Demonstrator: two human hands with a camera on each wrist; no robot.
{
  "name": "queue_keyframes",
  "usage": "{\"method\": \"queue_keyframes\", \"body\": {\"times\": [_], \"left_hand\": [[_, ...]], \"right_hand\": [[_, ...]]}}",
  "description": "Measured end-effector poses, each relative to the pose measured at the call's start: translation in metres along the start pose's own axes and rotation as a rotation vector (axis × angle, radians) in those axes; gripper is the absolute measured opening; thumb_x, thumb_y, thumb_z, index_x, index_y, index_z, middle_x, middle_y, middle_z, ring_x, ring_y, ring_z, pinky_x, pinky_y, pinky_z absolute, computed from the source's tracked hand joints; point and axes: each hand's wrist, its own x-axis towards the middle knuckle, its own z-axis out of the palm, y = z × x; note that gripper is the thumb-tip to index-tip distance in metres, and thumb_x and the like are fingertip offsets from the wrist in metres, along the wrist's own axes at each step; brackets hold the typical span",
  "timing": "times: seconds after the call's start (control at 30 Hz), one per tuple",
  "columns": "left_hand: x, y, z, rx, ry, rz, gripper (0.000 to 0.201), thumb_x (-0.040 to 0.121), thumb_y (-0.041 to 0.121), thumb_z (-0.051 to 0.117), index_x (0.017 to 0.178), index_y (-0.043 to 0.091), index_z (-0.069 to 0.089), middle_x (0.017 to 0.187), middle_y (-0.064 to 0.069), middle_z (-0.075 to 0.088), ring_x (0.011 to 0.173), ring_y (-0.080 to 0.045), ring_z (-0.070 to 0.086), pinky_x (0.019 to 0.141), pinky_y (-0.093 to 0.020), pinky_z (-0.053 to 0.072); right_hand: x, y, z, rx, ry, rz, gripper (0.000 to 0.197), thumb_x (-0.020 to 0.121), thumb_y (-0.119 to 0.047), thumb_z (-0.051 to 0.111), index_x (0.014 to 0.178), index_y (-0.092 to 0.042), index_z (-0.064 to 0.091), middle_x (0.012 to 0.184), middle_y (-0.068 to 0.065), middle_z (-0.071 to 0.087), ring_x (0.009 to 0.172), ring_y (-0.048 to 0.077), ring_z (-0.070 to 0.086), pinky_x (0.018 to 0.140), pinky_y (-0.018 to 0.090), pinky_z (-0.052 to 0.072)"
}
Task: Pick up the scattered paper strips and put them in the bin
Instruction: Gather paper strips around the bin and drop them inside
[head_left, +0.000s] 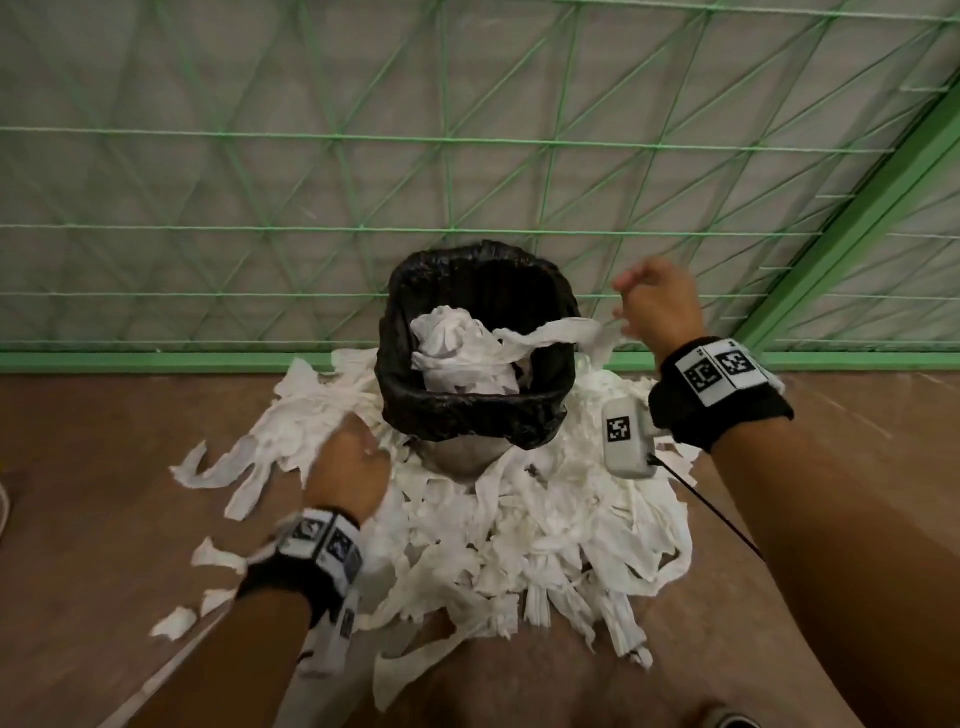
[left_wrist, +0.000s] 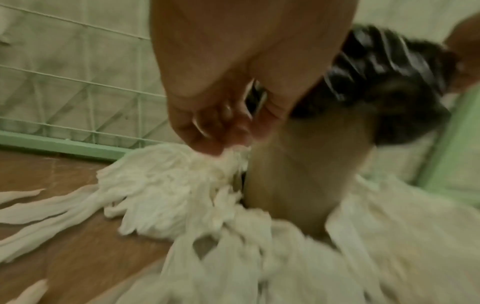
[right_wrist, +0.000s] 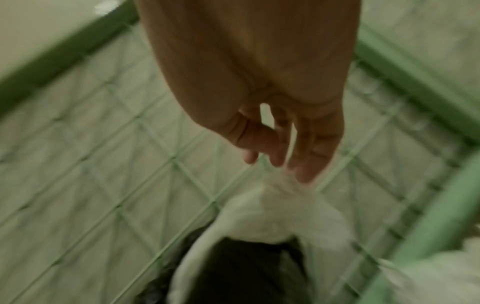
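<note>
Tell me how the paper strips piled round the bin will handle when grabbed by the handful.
Probably floppy: the paper strip at the right hand sags over the bin rim. Likely light, trailing and tangled, judging by the heaped paper strips. The left hand may drag neighbours along.

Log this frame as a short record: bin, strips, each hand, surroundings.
bin: black-lined bin upright on the floor, partly filled with white paper
strips on floor: large pile around the bin's base, loose pieces to the left
left hand: low at the pile left of the bin, fingers pinching strips
right hand: raised beside the bin's rim, holding one long strip that trails into the bin
surroundings: green mesh fence behind, brown floor
</note>
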Motion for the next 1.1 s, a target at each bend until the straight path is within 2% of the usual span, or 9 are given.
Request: {"method": "queue_keyframes", "body": {"times": [0.13,0.2,0.27,0.4,0.53,0.7,0.87,1.0,1.1], "left_hand": [[-0.043,-0.025,0.059,0.31,-0.605,0.222,0.056,0.08,0.037,0.057,0.128,0.05,0.033,0.138,-0.014,0.031,0.112,-0.034,0.055,0.094,-0.042,0.049],[-0.063,-0.031,0.082,0.353,-0.701,0.279,0.075,0.08,0.036,0.063,0.135,0.061,0.018,0.156,-0.003,-0.001,0.137,-0.035,0.032,0.107,-0.045,0.041],[-0.074,-0.036,0.1,0.352,-0.708,0.336,0.076,0.081,0.031,0.065,0.138,0.058,0.022,0.158,0.001,-0.009,0.142,-0.033,0.02,0.111,-0.042,0.037],[-0.076,-0.033,0.107,0.417,-0.602,0.43,0.043,0.084,0.016,0.06,0.124,0.026,0.052,0.139,-0.004,0.04,0.125,-0.021,0.044,0.103,-0.025,0.037],[-0.062,-0.034,0.1,0.39,-0.505,0.414,0.034,0.089,0.007,0.048,0.123,0.01,0.053,0.127,-0.009,0.054,0.121,-0.023,0.05,0.103,-0.027,0.037],[-0.049,-0.03,0.073,0.299,-0.334,0.389,0.02,0.096,0.025,0.033,0.105,0.013,0.046,0.101,-0.007,0.058,0.097,-0.028,0.056,0.085,-0.043,0.047],[-0.036,-0.015,0.035,0.188,-0.269,0.376,0.056,0.081,0.054,0.026,0.092,0.014,0.064,0.118,0.001,0.055,0.105,-0.024,0.05,0.095,-0.039,0.043],[-0.033,0.019,-0.005,-0.003,-0.451,0.352,0.017,0.084,0.026,0.058,0.081,0.01,0.063,0.101,-0.011,0.069,0.09,-0.021,0.067,0.081,-0.035,0.055],[-0.034,0.044,-0.039,-0.128,-0.611,0.258,0.021,0.088,0.0,0.044,0.072,0.013,0.041,0.087,-0.017,0.066,0.07,-0.02,0.063,0.057,-0.041,0.059]], "right_hand": [[-0.014,0.039,0.0,0.152,-0.404,0.378,0.05,0.079,0.007,0.045,0.116,-0.024,0.056,0.101,0.007,0.056,0.074,0.033,0.059,0.07,0.045,0.06],[-0.018,0.045,0.001,0.288,-0.466,0.372,0.051,0.078,0.012,0.047,0.116,-0.021,0.059,0.104,0.01,0.052,0.074,0.034,0.058,0.072,0.044,0.059],[-0.018,0.039,0.001,0.324,-0.411,0.268,0.032,0.08,0.014,0.047,0.095,-0.01,0.062,0.086,0.014,0.052,0.065,0.029,0.054,0.06,0.034,0.052],[-0.015,-0.003,-0.002,-0.025,-0.103,-0.152,0.016,0.066,-0.006,0.064,0.054,-0.017,0.065,0.062,0.013,0.064,0.06,0.026,0.061,0.065,0.041,0.052],[-0.023,-0.05,0.007,-0.01,-0.357,-0.297,0.042,0.07,0.003,0.067,0.104,-0.021,0.071,0.096,0.002,0.064,0.081,0.02,0.066,0.077,0.035,0.058],[-0.008,0.016,0.006,-0.437,0.05,-0.115,0.017,0.082,-0.008,0.052,0.089,0.0,0.066,0.096,0.018,0.07,0.092,0.034,0.064,0.076,0.034,0.048],[-0.052,0.119,0.023,-0.812,-0.747,0.116,0.032,0.083,-0.019,0.07,0.113,-0.02,0.062,0.109,0.016,0.058,0.077,0.022,0.055,0.068,0.022,0.05],[-0.088,0.153,0.045,-0.954,-0.912,0.008,0.051,0.079,-0.04,0.07,0.127,-0.027,0.057,0.122,0.01,0.035,0.106,0.028,0.051,0.097,0.036,0.044],[-0.087,0.14,0.044,-0.937,-0.788,-0.035,0.046,0.086,-0.036,0.062,0.128,-0.018,0.057,0.127,0.016,0.041,0.117,0.034,0.048,0.099,0.039,0.043]]}}
